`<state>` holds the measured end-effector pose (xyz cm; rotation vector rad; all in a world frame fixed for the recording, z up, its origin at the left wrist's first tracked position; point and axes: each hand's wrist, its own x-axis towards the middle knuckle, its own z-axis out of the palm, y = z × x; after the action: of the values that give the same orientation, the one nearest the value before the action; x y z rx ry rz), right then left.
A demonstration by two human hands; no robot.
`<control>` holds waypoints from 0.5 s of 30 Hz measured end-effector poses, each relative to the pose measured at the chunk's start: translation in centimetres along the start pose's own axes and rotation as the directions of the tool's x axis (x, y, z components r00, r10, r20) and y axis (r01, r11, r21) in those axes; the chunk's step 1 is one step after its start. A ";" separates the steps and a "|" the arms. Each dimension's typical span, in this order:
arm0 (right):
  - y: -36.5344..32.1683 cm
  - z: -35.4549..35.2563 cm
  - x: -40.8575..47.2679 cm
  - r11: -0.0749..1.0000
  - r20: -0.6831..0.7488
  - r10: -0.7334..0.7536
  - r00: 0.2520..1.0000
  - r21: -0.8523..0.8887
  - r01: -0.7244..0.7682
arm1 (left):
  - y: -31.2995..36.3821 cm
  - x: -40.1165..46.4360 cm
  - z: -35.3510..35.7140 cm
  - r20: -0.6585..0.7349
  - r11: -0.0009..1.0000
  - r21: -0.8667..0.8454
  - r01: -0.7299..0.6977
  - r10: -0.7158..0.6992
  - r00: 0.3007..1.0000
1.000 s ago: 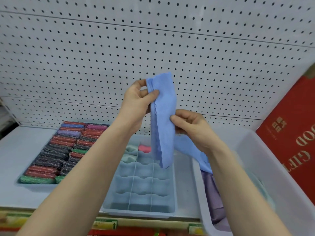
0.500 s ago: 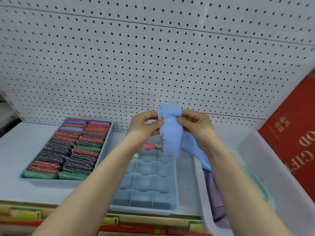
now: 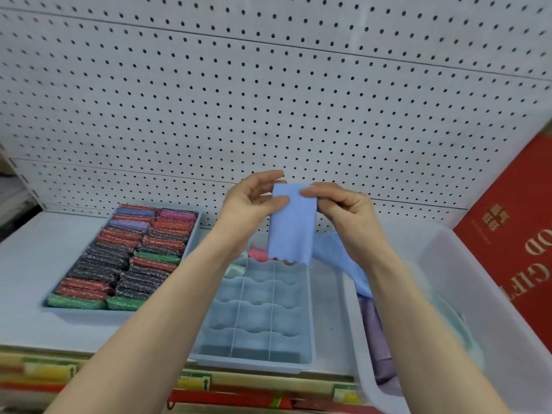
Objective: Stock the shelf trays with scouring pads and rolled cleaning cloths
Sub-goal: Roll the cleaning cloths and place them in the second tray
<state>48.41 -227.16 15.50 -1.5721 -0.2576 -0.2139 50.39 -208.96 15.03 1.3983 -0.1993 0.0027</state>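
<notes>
I hold a folded light-blue cleaning cloth [image 3: 291,227] up in front of the pegboard. My left hand [image 3: 254,204] pinches its top left edge and my right hand [image 3: 343,210] pinches its top right edge. The cloth hangs down over a blue divided tray [image 3: 310,324], whose far cells hold a pink rolled cloth [image 3: 257,253] and a pale green one [image 3: 237,268]. To the left, a blue flat tray [image 3: 192,231] is packed with several glittery scouring pads [image 3: 128,258] in red, black, green, blue and purple.
A white plastic bin [image 3: 478,294] at the right holds loose cloths, among them a blue one [image 3: 343,264] and a purple one [image 3: 376,333]. A red gift box [image 3: 513,234] leans behind it. White pegboard [image 3: 268,100] backs the shelf. Price labels [image 3: 194,382] line the front edge.
The cloth hung long from my raised left hand; both hands have since come down and together, and it is now folded shorter, held by its top edge.
</notes>
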 end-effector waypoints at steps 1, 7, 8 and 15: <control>-0.1 0.1 -0.1 0.997 0.011 0.033 0.999 0.073 -0.034 | -0.1 0.0 -0.1 -0.022 1.000 0.003 0.002 -0.002 1.000; 1.4 0.9 -0.8 0.977 0.072 0.206 0.976 0.038 -0.209 | 0.0 0.1 -0.6 -0.129 0.971 -0.229 0.069 -0.100 0.987; 1.5 1.1 -0.8 0.975 0.038 0.217 0.975 0.042 -0.218 | -0.2 -0.1 -0.8 -0.096 0.960 -0.253 0.121 -0.150 0.984; 1.4 1.6 -1.0 0.982 -0.015 0.186 0.982 0.012 -0.186 | -2.1 -2.0 -1.3 0.002 0.910 -0.202 0.361 -0.368 0.930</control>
<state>47.79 -225.61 13.81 -1.5730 -0.0974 -0.0792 48.85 -207.83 12.51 1.2161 0.0940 -0.2961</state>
